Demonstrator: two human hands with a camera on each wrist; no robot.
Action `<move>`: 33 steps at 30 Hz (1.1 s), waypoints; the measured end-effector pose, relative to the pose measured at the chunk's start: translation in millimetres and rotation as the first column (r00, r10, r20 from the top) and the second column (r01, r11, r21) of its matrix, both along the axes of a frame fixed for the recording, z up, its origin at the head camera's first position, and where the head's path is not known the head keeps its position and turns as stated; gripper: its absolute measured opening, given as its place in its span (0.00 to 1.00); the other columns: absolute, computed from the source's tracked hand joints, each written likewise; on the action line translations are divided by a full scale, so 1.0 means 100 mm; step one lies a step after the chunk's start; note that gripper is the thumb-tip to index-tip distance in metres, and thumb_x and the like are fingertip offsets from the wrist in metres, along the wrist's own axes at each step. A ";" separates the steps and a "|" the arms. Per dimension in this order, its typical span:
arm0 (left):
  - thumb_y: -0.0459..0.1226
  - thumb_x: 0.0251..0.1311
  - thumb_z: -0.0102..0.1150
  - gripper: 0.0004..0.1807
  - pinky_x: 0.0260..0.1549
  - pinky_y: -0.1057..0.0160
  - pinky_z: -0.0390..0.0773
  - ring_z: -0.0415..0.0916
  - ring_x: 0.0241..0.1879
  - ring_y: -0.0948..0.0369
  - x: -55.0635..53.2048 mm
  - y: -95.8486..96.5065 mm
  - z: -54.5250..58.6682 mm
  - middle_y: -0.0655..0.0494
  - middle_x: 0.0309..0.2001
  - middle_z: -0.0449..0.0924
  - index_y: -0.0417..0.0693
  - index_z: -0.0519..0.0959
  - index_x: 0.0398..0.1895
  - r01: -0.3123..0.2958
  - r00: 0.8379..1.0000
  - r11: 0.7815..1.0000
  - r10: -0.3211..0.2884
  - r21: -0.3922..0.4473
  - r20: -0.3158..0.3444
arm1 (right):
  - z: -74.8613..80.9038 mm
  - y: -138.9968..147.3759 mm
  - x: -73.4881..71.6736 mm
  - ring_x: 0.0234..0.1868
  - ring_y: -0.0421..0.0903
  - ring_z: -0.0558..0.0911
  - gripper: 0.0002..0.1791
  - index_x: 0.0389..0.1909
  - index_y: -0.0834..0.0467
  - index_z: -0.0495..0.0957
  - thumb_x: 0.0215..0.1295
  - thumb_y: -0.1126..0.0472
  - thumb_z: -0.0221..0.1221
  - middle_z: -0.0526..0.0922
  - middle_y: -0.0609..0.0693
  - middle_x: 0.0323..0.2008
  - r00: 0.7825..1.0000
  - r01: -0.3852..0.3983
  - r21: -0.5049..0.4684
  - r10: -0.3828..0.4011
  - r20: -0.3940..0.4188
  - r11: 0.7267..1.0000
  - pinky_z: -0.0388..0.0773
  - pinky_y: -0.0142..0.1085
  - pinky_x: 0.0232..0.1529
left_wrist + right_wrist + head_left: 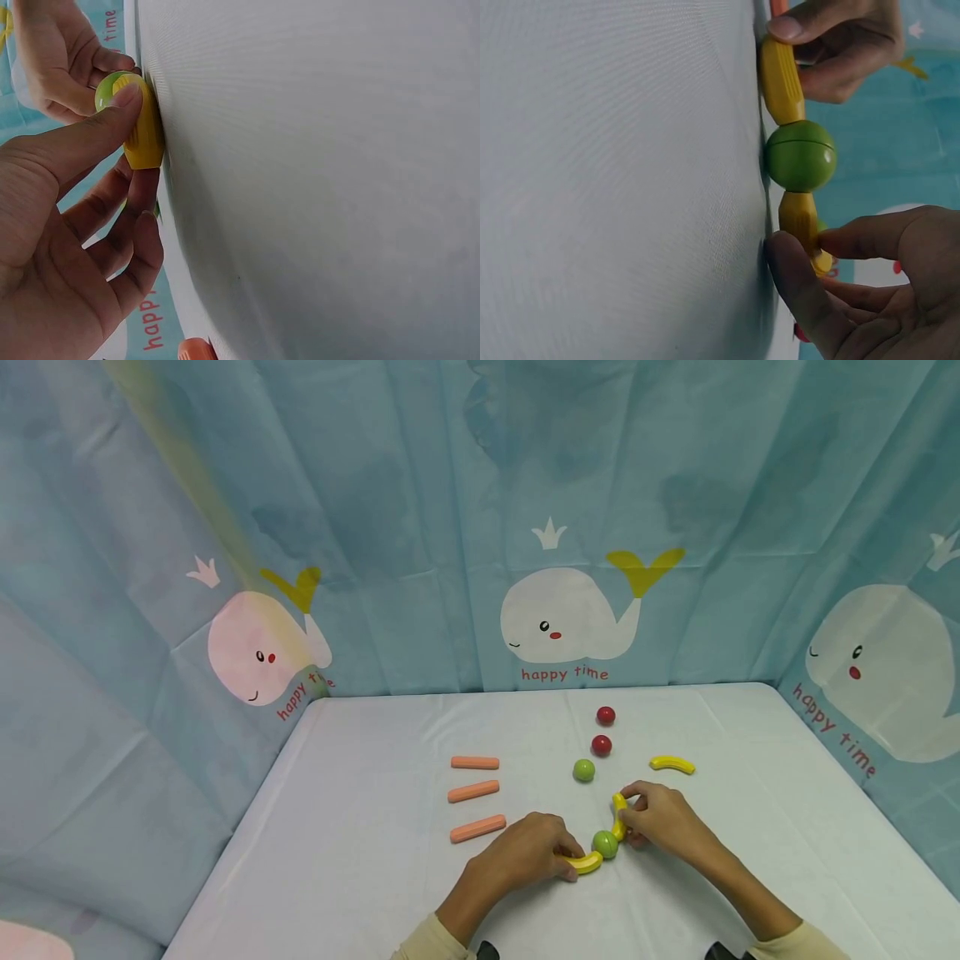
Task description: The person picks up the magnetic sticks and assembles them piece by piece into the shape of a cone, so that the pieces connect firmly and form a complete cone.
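My left hand (527, 850) pinches a yellow curved toy banana (587, 863) lying low over the white table, thumb on one side and fingers on the other. The far end of that banana meets a green toy ball (801, 156) with a groove round it. On the ball's other side, a second yellow toy banana (619, 817) runs away from me, its near end against the ball. Thumb and fingers of my right hand (665, 820) pinch this second banana. In the right wrist view, banana, ball and banana form one row.
A third toy banana (672, 765) lies beyond my right hand. Another green ball (583, 770) and two red balls, one nearer (602, 745) and one farther (606, 716), sit toward the back. Three orange sticks (475, 763) lie left of them. Whale-print curtains (420, 527) surround the white table (360, 827).
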State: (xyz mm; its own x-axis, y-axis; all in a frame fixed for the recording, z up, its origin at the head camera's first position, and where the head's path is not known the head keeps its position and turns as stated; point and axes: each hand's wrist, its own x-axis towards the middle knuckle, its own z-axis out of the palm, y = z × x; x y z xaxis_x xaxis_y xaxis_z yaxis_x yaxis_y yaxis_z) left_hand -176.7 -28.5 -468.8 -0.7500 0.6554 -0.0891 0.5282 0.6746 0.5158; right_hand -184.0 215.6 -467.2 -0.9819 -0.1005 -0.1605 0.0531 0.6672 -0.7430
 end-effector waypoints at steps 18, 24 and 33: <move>0.42 0.56 0.81 0.13 0.34 0.75 0.72 0.70 0.32 0.77 0.01 0.01 -0.01 0.74 0.33 0.80 0.60 0.93 0.46 0.005 1.000 1.000 -0.005 0.000 -0.012 | -0.05 0.01 0.00 0.25 0.45 0.83 0.22 0.58 0.69 0.79 0.67 0.63 0.66 0.84 0.49 0.28 1.000 -0.014 0.022 0.014 -0.006 1.000 0.82 0.37 0.30; 0.42 0.56 0.81 0.13 0.33 0.75 0.72 0.69 0.31 0.77 0.02 0.02 -0.01 0.74 0.32 0.79 0.59 0.93 0.46 0.010 1.000 1.000 -0.010 -0.003 -0.013 | -0.01 -0.01 0.04 0.26 0.44 0.80 0.26 0.60 0.69 0.79 0.68 0.57 0.69 0.83 0.48 0.29 1.000 -0.025 0.082 0.026 -0.012 0.996 0.78 0.36 0.29; 0.42 0.56 0.81 0.14 0.35 0.75 0.74 0.70 0.32 0.77 0.03 0.06 0.00 0.73 0.33 0.80 0.55 0.93 0.46 0.009 1.000 1.000 -0.009 0.029 0.016 | 0.03 -0.11 0.12 0.25 0.44 0.74 0.47 0.65 0.72 0.74 0.59 0.40 0.75 0.77 0.48 0.26 0.997 -0.072 0.165 0.075 -0.011 0.984 0.69 0.32 0.24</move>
